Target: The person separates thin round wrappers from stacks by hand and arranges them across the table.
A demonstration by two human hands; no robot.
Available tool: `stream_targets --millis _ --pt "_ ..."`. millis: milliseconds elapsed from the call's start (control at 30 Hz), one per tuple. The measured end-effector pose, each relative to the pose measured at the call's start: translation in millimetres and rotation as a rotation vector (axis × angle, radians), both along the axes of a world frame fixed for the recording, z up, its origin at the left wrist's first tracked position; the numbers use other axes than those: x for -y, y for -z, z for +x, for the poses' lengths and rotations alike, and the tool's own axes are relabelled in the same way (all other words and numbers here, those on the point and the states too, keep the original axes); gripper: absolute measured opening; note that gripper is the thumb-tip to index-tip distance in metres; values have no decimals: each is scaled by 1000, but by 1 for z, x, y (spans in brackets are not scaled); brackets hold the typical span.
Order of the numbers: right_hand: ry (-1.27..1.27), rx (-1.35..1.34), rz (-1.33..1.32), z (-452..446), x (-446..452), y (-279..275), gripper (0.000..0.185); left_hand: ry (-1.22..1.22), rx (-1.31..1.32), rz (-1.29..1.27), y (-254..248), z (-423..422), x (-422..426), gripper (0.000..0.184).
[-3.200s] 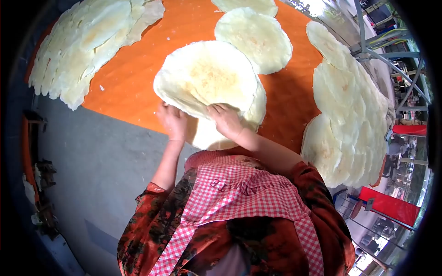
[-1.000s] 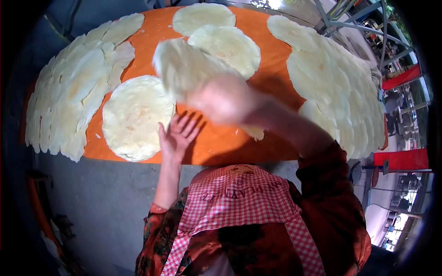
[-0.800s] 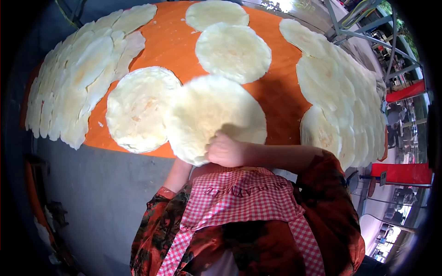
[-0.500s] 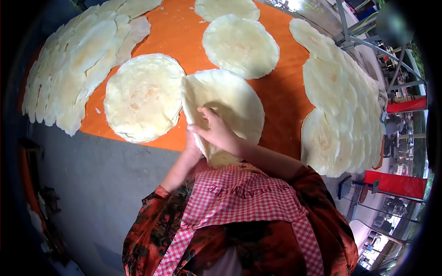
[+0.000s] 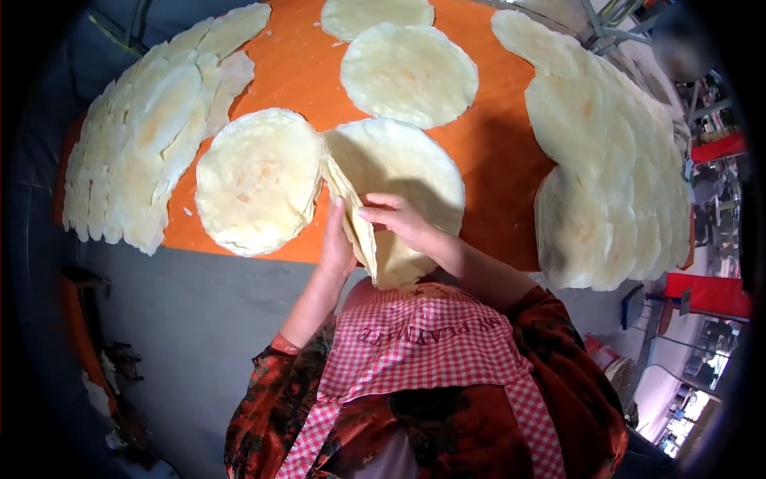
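In front of me a thin round flatbread point(image 5: 435, 172) lies near the orange cloth's front edge, with its left part lifted into an upright fold. My left hand point(image 5: 338, 243) supports the outer side of that fold, fingers pointing up along it. From the right, my right hand point(image 5: 403, 221) grips the fold's inner side with fingertips and thumb. Some fingertips are hidden behind the sheet. Just left of the fold sits a round stack of flatbreads point(image 5: 259, 180). Beyond the folded one, another round flatbread point(image 5: 408, 76) lies flat.
Overlapping flatbreads cover the left side point(image 5: 140, 152) and right side point(image 5: 598, 176) of the orange cloth point(image 5: 499, 184). One more round flatbread point(image 5: 375, 16) lies at the far edge. Grey floor point(image 5: 199, 319) shows at the front left, and metal framing point(image 5: 618, 32) stands at the back right.
The lifted left part of the flatbread now stands more upright. My right hand has moved right and slightly down, and my left hand shows more fully outside the fold. The view has shifted slightly.
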State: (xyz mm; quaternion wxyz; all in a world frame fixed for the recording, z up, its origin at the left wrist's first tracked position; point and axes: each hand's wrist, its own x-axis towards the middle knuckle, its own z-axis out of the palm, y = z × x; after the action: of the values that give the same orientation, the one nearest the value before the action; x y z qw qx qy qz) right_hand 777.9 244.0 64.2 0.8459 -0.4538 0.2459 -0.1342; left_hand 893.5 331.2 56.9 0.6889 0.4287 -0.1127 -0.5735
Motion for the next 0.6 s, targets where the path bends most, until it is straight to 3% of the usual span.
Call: stream_targets --millis 133,500,600 --pt "29 30 69 -8 2 6 41 78 110 3 -3 2 -1 52" --pt "293 110 132 6 -18 17 27 219 8 -39 -8 22 11 47" --pt "434 48 -299 35 -24 9 23 259 38 -60 -18 44 13 46"
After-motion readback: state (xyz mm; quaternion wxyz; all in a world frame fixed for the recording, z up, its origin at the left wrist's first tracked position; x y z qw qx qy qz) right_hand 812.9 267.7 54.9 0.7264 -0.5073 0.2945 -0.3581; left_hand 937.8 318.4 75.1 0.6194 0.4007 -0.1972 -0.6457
